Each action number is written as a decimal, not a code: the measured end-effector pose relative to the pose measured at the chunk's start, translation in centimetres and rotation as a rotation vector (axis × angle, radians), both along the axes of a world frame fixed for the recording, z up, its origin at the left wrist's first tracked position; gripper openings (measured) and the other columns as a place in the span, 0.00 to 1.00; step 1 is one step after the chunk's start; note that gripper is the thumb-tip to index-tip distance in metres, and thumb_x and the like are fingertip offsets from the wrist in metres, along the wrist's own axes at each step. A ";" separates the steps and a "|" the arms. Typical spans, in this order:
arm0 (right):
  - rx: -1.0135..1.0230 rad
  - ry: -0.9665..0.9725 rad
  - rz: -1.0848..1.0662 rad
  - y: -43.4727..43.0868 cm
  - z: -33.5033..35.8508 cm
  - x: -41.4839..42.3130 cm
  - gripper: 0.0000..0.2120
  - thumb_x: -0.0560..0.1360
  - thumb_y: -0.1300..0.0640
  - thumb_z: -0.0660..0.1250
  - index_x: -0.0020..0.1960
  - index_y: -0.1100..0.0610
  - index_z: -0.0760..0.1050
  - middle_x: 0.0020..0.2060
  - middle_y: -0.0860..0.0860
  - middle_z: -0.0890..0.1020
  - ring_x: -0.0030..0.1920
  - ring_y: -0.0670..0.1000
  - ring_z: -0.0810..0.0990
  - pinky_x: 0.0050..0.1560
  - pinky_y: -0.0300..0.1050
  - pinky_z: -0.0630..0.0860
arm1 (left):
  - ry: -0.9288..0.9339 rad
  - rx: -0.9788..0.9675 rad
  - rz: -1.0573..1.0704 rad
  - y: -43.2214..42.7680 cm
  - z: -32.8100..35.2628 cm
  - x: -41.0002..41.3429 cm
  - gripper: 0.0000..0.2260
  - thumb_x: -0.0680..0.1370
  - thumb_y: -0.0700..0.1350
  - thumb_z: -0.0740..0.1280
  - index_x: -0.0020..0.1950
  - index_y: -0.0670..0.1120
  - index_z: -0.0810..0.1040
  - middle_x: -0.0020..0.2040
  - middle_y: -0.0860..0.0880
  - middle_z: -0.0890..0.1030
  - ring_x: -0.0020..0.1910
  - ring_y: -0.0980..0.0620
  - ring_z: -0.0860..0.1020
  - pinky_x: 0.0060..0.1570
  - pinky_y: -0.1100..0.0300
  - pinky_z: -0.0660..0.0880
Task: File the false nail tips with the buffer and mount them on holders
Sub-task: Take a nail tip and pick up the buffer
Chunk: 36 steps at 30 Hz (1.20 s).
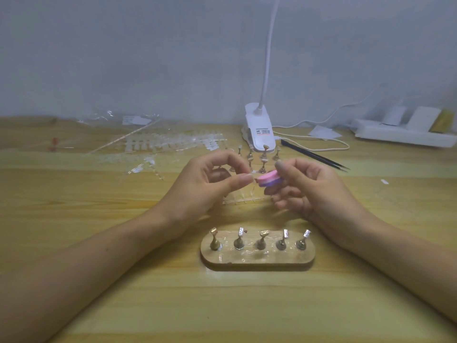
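Note:
My left hand (210,184) pinches a small clear false nail tip (252,173) between thumb and forefinger. My right hand (304,189) grips a pink and purple buffer block (342,179) whose end touches the tip. Both hands hover above the table's middle. Below them stands a wooden oval base (257,258) with several metal holders (261,240) upright in a row. A clear strip of nail tips (243,198) lies on the table under the hands. More loose metal holders (263,158) stand behind the hands.
A white clip lamp (259,132) with a gooseneck stands at the back centre. Clear racks of nail tips (173,143) and plastic bags lie at back left. Black tweezers (316,155) lie right of the lamp. A white power strip (405,133) sits at back right.

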State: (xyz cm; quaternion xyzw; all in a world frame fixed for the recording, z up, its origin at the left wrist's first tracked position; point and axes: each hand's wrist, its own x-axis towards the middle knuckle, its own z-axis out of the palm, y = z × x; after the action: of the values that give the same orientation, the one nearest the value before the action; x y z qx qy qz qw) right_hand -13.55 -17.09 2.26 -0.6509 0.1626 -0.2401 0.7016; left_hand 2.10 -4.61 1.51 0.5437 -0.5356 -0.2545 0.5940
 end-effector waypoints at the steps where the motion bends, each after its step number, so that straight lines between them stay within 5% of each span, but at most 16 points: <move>1: -0.003 0.007 -0.001 0.0 0.0 0.0 0.14 0.67 0.50 0.73 0.42 0.60 0.79 0.39 0.62 0.85 0.30 0.49 0.82 0.30 0.37 0.79 | 0.008 -0.004 -0.003 0.1 0.0 0.0 0.04 0.74 0.44 0.71 0.42 0.46 0.78 0.33 0.59 0.76 0.25 0.62 0.69 0.26 0.73 0.64; 10: -0.117 0.097 0.128 0.4 0.2 0.0 0.12 0.68 0.50 0.75 0.42 0.58 0.77 0.41 0.61 0.86 0.30 0.48 0.81 0.30 0.38 0.79 | 0.050 0.025 -0.024 0.0 0.1 -0.2 0.06 0.72 0.47 0.70 0.42 0.45 0.77 0.33 0.56 0.75 0.26 0.61 0.68 0.24 0.71 0.63; 14: 0.010 0.001 0.018 -0.1 0.2 -0.1 0.14 0.69 0.50 0.71 0.44 0.61 0.76 0.37 0.56 0.85 0.29 0.47 0.80 0.30 0.35 0.77 | 0.013 0.018 -0.020 -0.1 0.1 -0.4 0.07 0.72 0.46 0.70 0.42 0.44 0.77 0.32 0.60 0.76 0.26 0.62 0.70 0.25 0.72 0.65; 18: -0.137 0.122 0.120 0.8 0.2 0.1 0.14 0.69 0.50 0.73 0.43 0.60 0.77 0.40 0.60 0.86 0.30 0.49 0.81 0.30 0.38 0.79 | -0.033 -0.011 0.000 0.0 0.2 -0.4 0.05 0.72 0.45 0.70 0.41 0.45 0.77 0.33 0.59 0.77 0.27 0.63 0.71 0.28 0.74 0.66; 21: -0.001 0.027 0.016 0.2 0.2 0.0 0.16 0.69 0.49 0.71 0.44 0.63 0.78 0.37 0.59 0.85 0.28 0.47 0.79 0.29 0.35 0.77 | -0.055 0.002 -0.015 -0.1 0.2 -0.5 0.05 0.73 0.46 0.70 0.41 0.45 0.77 0.35 0.59 0.77 0.28 0.63 0.72 0.29 0.74 0.66; 32: -0.103 0.100 0.118 0.6 0.2 0.1 0.13 0.70 0.51 0.72 0.44 0.61 0.77 0.40 0.59 0.86 0.31 0.49 0.82 0.31 0.38 0.79 | -0.082 -0.002 -0.017 -0.1 0.2 -0.5 0.04 0.75 0.41 0.70 0.41 0.44 0.76 0.36 0.58 0.77 0.30 0.63 0.73 0.31 0.76 0.67; 36: 0.009 0.011 0.002 0.0 0.1 0.1 0.16 0.68 0.50 0.71 0.45 0.64 0.77 0.37 0.59 0.85 0.28 0.47 0.81 0.29 0.35 0.77 | -0.054 -0.008 -0.026 0.0 0.3 -0.4 0.04 0.74 0.42 0.69 0.42 0.43 0.76 0.34 0.60 0.76 0.29 0.63 0.73 0.31 0.76 0.66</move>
State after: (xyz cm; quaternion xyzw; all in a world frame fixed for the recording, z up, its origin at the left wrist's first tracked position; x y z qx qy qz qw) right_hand -13.43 -17.09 2.33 -0.6493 0.1669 -0.2353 0.7037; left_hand 1.65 -4.60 1.80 0.5411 -0.5593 -0.2455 0.5781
